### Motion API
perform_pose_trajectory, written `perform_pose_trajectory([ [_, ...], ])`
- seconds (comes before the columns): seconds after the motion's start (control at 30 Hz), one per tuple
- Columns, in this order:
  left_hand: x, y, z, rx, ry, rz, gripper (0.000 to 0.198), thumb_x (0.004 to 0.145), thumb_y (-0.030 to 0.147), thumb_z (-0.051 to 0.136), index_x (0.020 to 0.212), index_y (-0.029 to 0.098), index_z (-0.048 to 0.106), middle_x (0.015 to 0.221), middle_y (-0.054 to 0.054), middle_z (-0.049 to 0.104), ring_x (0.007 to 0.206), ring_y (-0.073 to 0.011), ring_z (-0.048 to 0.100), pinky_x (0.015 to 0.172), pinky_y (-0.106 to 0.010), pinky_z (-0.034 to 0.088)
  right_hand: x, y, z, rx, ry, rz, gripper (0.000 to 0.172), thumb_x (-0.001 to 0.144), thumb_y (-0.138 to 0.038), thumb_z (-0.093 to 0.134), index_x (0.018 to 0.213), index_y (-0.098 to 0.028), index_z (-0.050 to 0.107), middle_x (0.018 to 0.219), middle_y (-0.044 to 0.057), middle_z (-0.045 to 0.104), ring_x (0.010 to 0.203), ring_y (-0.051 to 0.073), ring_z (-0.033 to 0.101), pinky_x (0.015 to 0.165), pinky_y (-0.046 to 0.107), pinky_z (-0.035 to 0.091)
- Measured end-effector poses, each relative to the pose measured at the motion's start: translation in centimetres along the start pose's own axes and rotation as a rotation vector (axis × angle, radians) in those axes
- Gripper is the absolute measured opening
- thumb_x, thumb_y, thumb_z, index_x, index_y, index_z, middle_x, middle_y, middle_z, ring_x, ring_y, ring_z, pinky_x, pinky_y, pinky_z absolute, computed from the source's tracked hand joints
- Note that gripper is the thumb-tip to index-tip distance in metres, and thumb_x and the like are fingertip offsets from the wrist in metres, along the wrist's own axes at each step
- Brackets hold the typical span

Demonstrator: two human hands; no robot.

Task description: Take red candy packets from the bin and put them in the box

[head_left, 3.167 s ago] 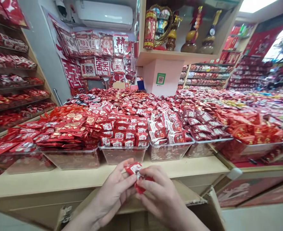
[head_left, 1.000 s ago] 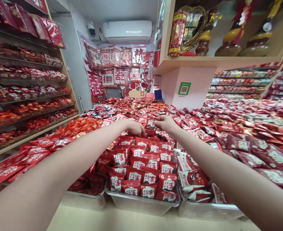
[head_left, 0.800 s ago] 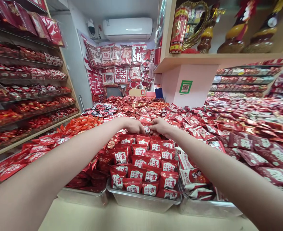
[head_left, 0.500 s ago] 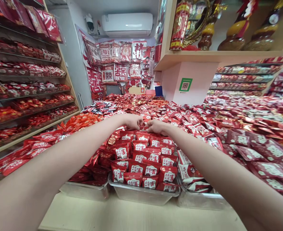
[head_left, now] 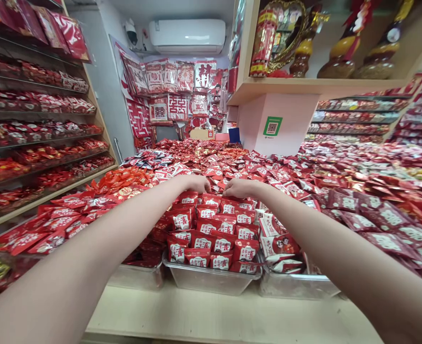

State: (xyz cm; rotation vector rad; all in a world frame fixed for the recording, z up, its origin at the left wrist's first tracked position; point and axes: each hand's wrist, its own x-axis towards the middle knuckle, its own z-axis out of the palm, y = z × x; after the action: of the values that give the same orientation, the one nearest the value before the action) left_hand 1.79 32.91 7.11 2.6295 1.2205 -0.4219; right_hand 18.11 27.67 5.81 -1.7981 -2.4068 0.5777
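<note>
Both my arms stretch over a clear plastic bin [head_left: 212, 278] filled with upright red packets [head_left: 198, 258] printed with white labels and a large red character. At the bin's back rows, my left hand [head_left: 197, 183] points down with its fingers curled together. Facing it across a small gap is my right hand [head_left: 238, 188], its fingers also drawn together and dipping toward the packet tops. A red packet [head_left: 211, 198] stands just below the gap between them. The fingertips are partly hidden, so anything in their grasp cannot be made out.
White-and-red packets [head_left: 278, 245] fill the right-hand bin; maroon packets [head_left: 390, 215] lie beyond. Orange packets [head_left: 123, 179] are heaped at left. Shelves [head_left: 46, 138] of red packets line the left wall. An overhanging wooden cabinet [head_left: 286, 86] juts out at upper right.
My hands have moved apart and slightly lower, from nearly meeting to having a gap between them. The view has shifted slightly.
</note>
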Motion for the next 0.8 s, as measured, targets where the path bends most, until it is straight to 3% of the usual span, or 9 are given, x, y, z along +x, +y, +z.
perform_pose_trajectory([
  [0.13,-0.1,0.3,0.0,-0.010,-0.028,-0.020,0.023,0.083,0.028,0.052,0.100,0.014,0.057,0.102,-0.005,0.059,0.089,-0.0187,0.057,0.078,-0.037,0.048,-0.6,-0.5,0.1,-0.038,0.005,-0.042,0.018,0.084,-0.029,0.053,0.079,-0.013,0.061,0.078,0.002,0.062,0.070,0.014,0.057,0.068,0.031,0.047],
  [0.3,0.2,0.0,0.4,0.013,0.040,-0.065,0.022,0.084,0.029,0.051,0.099,0.014,0.057,0.102,-0.005,0.059,0.088,-0.0180,0.057,0.077,-0.037,0.048,-1.1,-0.6,0.4,-0.100,0.082,0.007,0.026,0.086,-0.035,0.048,0.080,-0.013,0.060,0.082,0.003,0.063,0.076,0.016,0.058,0.074,0.035,0.046],
  [0.4,0.1,-0.1,0.1,0.024,0.149,-0.078,0.020,0.084,0.028,0.051,0.095,0.014,0.058,0.098,-0.005,0.060,0.086,-0.0166,0.058,0.077,-0.036,0.048,-1.3,-0.5,0.6,-0.124,0.117,0.045,0.029,0.088,-0.037,0.045,0.083,-0.013,0.060,0.087,0.005,0.063,0.081,0.016,0.058,0.077,0.036,0.045],
  [0.5,-1.6,0.8,-0.9,0.015,0.354,-0.074,0.018,0.083,0.023,0.050,0.094,0.013,0.060,0.097,-0.006,0.062,0.089,-0.0185,0.058,0.081,-0.037,0.045,-1.1,-0.5,0.9,-0.117,0.120,0.055,0.030,0.087,-0.039,0.045,0.085,-0.013,0.060,0.089,0.006,0.063,0.081,0.016,0.059,0.078,0.036,0.045],
  [0.63,-8.2,3.9,-0.8,-0.051,0.627,0.011,0.028,0.084,0.019,0.040,0.104,0.016,0.059,0.107,-0.005,0.062,0.098,-0.0172,0.055,0.087,-0.027,0.040,-1.2,-0.6,0.9,-0.079,0.178,0.017,0.033,0.088,-0.040,0.043,0.080,-0.013,0.060,0.083,0.006,0.063,0.075,0.016,0.058,0.073,0.033,0.045],
  [0.7,-13.4,5.8,1.1,-0.115,0.713,0.072,0.030,0.086,0.026,0.037,0.108,0.020,0.057,0.106,-0.002,0.062,0.097,-0.0153,0.055,0.085,-0.026,0.040,-2.3,-0.8,0.7,-0.051,0.273,-0.009,0.033,0.089,-0.036,0.040,0.076,-0.013,0.059,0.077,0.007,0.062,0.072,0.017,0.057,0.069,0.031,0.043],
  [0.73,-16.1,6.7,2.6,-0.254,0.749,0.158,0.029,0.085,0.029,0.041,0.106,0.020,0.058,0.101,-0.003,0.063,0.091,-0.0160,0.056,0.083,-0.027,0.041,-3.4,-1.0,0.5,-0.035,0.333,-0.026,0.033,0.089,-0.035,0.039,0.074,-0.013,0.059,0.076,0.008,0.062,0.071,0.017,0.056,0.067,0.030,0.041],
  [0.77,-18.9,7.5,4.6,-0.406,0.698,0.197,0.027,0.083,0.032,0.045,0.102,0.022,0.060,0.094,-0.003,0.065,0.085,-0.0163,0.058,0.078,-0.027,0.043,-4.9,-1.3,0.5,-0.018,0.388,-0.045,0.033,0.089,-0.034,0.037,0.074,-0.013,0.058,0.074,0.008,0.061,0.071,0.018,0.056,0.065,0.029,0.040],
  [0.8,-21.4,8.3,6.8,-0.545,0.495,0.183,0.025,0.082,0.034,0.048,0.100,0.025,0.061,0.091,-0.003,0.065,0.082,-0.0167,0.058,0.073,-0.027,0.045,-6.8,-1.6,0.5,-0.001,0.439,-0.068,0.034,0.089,-0.035,0.036,0.074,-0.014,0.057,0.074,0.008,0.060,0.070,0.017,0.055,0.063,0.028,0.039],
])
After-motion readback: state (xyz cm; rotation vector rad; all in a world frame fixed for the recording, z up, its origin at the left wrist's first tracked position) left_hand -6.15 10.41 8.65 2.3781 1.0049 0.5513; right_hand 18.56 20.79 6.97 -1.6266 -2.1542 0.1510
